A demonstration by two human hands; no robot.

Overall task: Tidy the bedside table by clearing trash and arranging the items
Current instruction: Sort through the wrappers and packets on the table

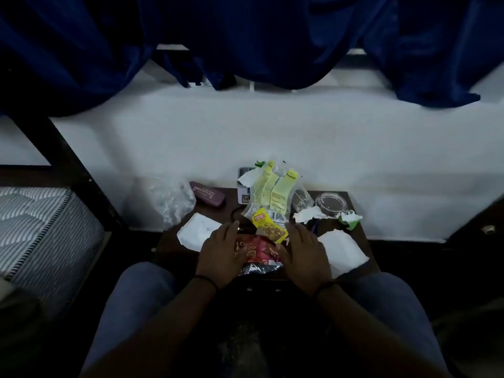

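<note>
A dark wooden bedside table [362, 238] stands against a white wall and is strewn with wrappers. My left hand [222, 251] and my right hand [302, 252] lie flat with straight fingers on either side of a red snack wrapper [257, 251] near the front edge. A yellow packet [268, 223] lies just beyond it. Two pale green packets [272, 192] stand up behind. White paper sheets lie at the left [195, 231] and at the right [342, 251]. Crumpled tissue [308, 214] and a green-white scrap [350, 218] sit at the right.
A clear plastic bag [171, 199] hangs off the table's left rear corner beside a maroon case [208, 196]. A small drinking glass [301, 199] and a glass ashtray [331, 204] stand at the right rear. A mattress [41, 227] is to the left; blue curtains [245, 36] hang above.
</note>
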